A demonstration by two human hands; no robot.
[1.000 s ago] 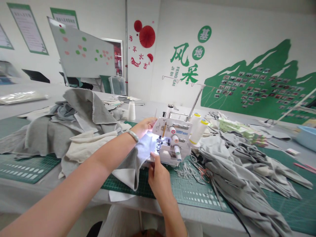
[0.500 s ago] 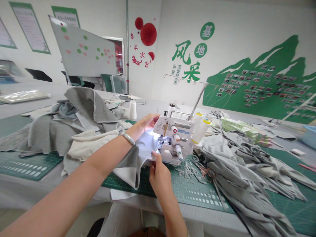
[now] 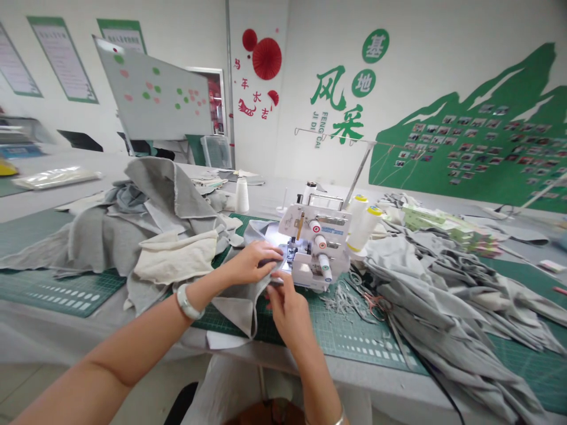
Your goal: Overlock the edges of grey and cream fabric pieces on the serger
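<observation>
A white overlock sewing machine [image 3: 316, 239] stands on the green cutting mat with its lamp lit. A grey fabric piece [image 3: 243, 307] lies at its needle area and drapes off the front left, showing a paler underside. My left hand [image 3: 254, 261], a bangle on its wrist, is on this cloth just left of the presser foot, fingers bent and closed on it. Just below, my right hand [image 3: 287, 308] pinches the cloth's edge between thumb and fingers at the front of the machine bed. The fingertips of both hands are partly hidden.
Grey and cream cloth [image 3: 177, 257] is heaped on the left. More grey fabric [image 3: 420, 295] lies on the right. Scissors [image 3: 378, 304] and thread scraps [image 3: 348, 301] are beside the machine. Yellow-topped thread cones [image 3: 365, 230] stand behind it, a white cone [image 3: 241, 195] to its left.
My left hand has come back from behind the machine's left side to the cloth in front of the presser foot. My right hand stays at the cloth's edge. The view has shifted slightly.
</observation>
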